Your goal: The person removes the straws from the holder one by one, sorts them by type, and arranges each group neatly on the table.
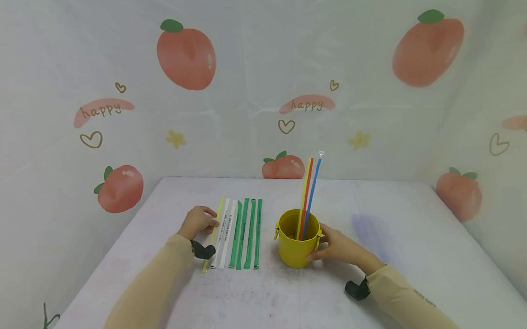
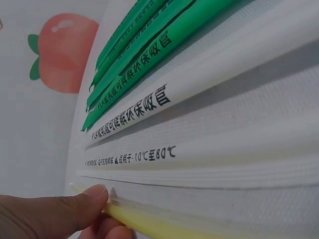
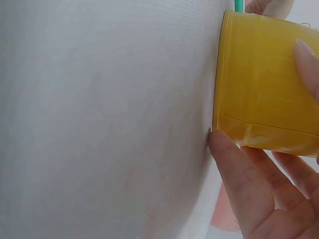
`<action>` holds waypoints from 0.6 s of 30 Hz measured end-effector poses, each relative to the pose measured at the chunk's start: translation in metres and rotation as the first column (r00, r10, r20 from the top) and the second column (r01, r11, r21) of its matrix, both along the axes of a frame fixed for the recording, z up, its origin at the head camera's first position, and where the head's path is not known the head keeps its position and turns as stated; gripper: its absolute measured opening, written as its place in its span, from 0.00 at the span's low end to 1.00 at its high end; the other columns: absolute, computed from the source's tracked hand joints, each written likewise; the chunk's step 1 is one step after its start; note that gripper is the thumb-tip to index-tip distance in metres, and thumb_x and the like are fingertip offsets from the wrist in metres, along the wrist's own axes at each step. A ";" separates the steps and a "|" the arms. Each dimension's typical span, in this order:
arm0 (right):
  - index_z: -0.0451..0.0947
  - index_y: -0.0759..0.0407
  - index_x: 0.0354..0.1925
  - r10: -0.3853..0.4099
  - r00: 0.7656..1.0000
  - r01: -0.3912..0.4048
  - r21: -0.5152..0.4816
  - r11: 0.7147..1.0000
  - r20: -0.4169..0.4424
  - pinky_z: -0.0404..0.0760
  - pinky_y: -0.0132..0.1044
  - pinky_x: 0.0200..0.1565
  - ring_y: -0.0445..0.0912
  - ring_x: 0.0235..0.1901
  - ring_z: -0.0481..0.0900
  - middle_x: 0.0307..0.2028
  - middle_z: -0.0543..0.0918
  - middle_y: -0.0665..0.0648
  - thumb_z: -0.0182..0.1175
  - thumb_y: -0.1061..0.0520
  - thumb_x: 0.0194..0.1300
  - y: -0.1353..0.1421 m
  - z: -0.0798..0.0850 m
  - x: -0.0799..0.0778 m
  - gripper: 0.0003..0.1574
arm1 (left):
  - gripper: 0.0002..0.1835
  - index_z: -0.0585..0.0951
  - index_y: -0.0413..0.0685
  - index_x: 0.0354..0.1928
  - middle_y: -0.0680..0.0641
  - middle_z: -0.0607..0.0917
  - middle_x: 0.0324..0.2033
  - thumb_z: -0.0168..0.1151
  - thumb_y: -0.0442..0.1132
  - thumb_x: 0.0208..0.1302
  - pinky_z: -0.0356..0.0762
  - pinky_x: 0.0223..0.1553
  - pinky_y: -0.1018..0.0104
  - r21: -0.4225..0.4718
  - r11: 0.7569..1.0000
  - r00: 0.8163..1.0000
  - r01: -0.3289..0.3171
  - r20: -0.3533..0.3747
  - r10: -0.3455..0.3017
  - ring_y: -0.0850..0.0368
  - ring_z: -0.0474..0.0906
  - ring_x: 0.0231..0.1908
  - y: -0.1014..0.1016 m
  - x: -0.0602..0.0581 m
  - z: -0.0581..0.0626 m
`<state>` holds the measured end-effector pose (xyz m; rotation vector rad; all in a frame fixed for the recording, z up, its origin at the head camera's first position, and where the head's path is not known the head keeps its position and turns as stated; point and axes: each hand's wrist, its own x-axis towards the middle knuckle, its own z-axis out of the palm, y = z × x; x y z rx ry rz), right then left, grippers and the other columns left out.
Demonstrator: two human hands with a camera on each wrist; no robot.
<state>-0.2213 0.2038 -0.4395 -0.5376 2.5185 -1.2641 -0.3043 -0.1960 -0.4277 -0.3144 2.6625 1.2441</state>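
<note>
Pinched between the thumb and fingers of the left hand [image 1: 199,222] is a yellow straw in clear film [image 2: 149,221], the leftmost of a row laid out on the white table [image 1: 268,304]. Whether the pinched part is raised a little or lies flat against the surface is hard to judge from these angles.

Just to the right of it lie two white-wrapped straws [image 2: 214,79] with black print, then four green-wrapped straws [image 1: 250,232], all lying roughly side by side and pointing away from the person.

Beyond the row to the right, a yellow bucket [image 1: 294,253] stands upright. The right hand [image 1: 338,246] holds it by its right side, thumb on the near face and low down, the other fingers around the wall. Inside, a second yellow straw [image 1: 305,192], a red straw [image 1: 308,192] and a blue straw [image 1: 313,192] lean to the right, well above the rim; clear film shows at the blue one's tip.

Behind the table hangs a pale backdrop [image 1: 232,136] printed with peaches.
</note>
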 end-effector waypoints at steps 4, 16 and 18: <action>0.50 0.57 0.75 0.009 1.000 -0.009 -0.009 1.000 0.001 0.78 0.56 0.55 0.64 0.58 0.75 0.69 0.65 0.65 0.77 0.47 0.48 0.000 0.000 0.000 0.66 | 0.19 0.80 0.36 0.49 0.43 0.81 0.31 0.70 0.32 0.55 0.79 0.25 0.74 0.015 1.000 1.000 0.001 0.002 -0.001 0.63 0.76 0.19 -0.001 0.001 0.000; 0.50 0.58 0.75 0.019 1.000 -0.019 -0.002 1.000 0.001 0.78 0.56 0.55 0.64 0.57 0.75 0.68 0.67 0.65 0.76 0.46 0.49 0.001 -0.001 -0.002 0.65 | 0.18 0.79 0.34 0.50 0.44 0.84 0.27 0.66 0.34 0.59 0.80 0.26 0.72 0.059 0.998 1.000 0.000 0.000 0.000 0.61 0.78 0.23 -0.003 -0.002 0.004; 0.50 0.58 0.75 0.019 1.000 -0.019 -0.001 1.000 0.002 0.79 0.56 0.54 0.64 0.57 0.75 0.68 0.67 0.65 0.76 0.46 0.49 0.001 0.000 -0.002 0.65 | 0.19 0.78 0.35 0.52 0.42 0.84 0.33 0.66 0.35 0.60 0.81 0.29 0.71 0.051 0.999 1.000 0.006 -0.017 -0.006 0.60 0.80 0.26 -0.004 -0.002 0.007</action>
